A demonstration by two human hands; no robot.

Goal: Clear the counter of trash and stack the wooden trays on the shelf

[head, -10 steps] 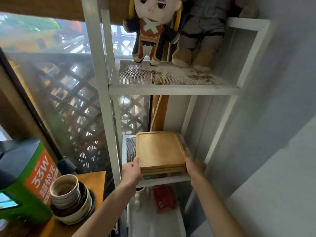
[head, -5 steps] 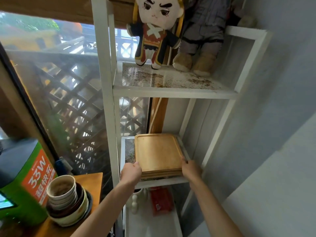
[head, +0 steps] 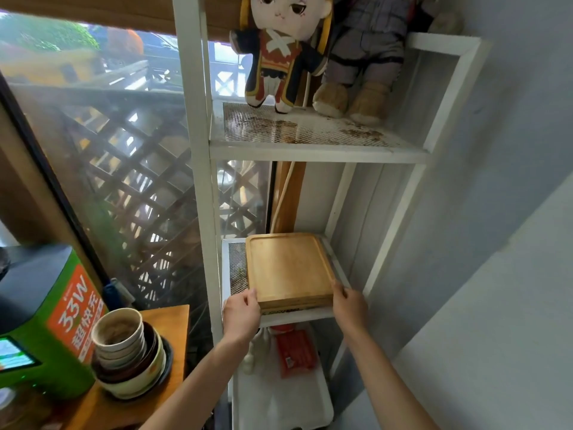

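Observation:
A stack of square wooden trays (head: 290,268) lies flat on the middle mesh level of a white metal shelf (head: 203,193). My left hand (head: 241,315) touches the stack's near left corner with its fingertips. My right hand (head: 348,305) touches the near right corner. Both hands rest at the front edge of the stack, fingers lightly curled against it. Whether they grip it or just press on it is hard to tell.
Two plush dolls (head: 279,48) sit on the upper mesh level. A red packet (head: 296,352) and a small white figure lie on the lower level. Left of the shelf, stacked bowls and cups (head: 124,352) stand on a wooden counter (head: 167,321) beside a green machine (head: 40,321). A grey wall is at right.
The tray stack has slid a little deeper onto the middle level, and both hands have followed its front corners. The camera has tilted slightly.

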